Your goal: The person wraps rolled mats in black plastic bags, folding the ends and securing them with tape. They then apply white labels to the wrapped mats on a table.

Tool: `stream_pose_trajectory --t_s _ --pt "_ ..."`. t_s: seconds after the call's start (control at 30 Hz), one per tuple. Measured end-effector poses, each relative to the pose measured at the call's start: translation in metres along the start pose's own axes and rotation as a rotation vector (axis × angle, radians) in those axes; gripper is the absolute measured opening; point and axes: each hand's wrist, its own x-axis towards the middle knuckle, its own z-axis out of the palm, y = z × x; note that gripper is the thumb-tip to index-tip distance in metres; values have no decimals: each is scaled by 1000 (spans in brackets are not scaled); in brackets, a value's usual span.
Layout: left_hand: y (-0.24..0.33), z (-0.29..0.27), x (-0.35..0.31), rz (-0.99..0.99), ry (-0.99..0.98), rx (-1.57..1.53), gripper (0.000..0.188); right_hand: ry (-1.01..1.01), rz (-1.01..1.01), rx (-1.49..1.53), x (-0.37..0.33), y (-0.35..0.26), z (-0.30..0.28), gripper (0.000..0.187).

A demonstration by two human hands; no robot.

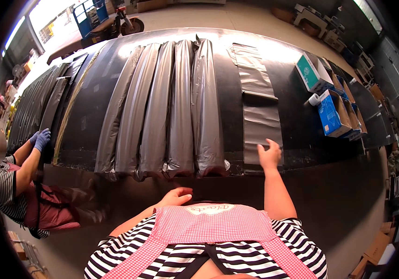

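My right hand [270,155] is over the near end of a flat dark plastic strip [261,123], with thumb and fingers apart and nothing in it. Whether it touches the plastic I cannot tell. That strip runs away from me across the black table [297,121], with a fold across its middle. In front of my apron, short of the table edge, is my left hand [177,196], its fingers loosely stretched to the right and holding nothing. Beyond it, several long, puffed rolls of shiny dark plastic [155,107] lie side by side, their near ends at the table's edge.
Open blue and green cardboard boxes [334,114] stand at the table's right, beside a small white roll [314,99]. At far left, a co-worker's gloved hands [41,139] rest by more dark plastic rolls [36,102]. A three-wheeled cart [127,25] stands beyond the table.
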Motion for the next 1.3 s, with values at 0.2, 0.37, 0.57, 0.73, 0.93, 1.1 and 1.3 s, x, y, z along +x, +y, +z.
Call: stream_pose_trajectory --t_s 0.2,0.37,0.57,0.73,0.93,1.1,1.3 --pt "30 -2 2 103 70 245 51 -257 352 -395 30 47 -26 81" --pt "34 29 17 115 -9 134 49 -295 349 221 39 113 9 69" --pt "68 69 21 33 39 211 49 -783 408 920 27 109 -66 45" --pt "59 91 26 64 158 92 49 -1130 428 1385 91 87 -127 42" --pt "70 132 23 -16 308 -79 48 -1118 115 1848 289 28 -91 84" --pt "37 148 -3 -71 397 -241 44 -378 -457 465 261 46 44 63" --pt "18 148 -40 -64 575 -227 47 -138 -685 -142 177 59 84 39"
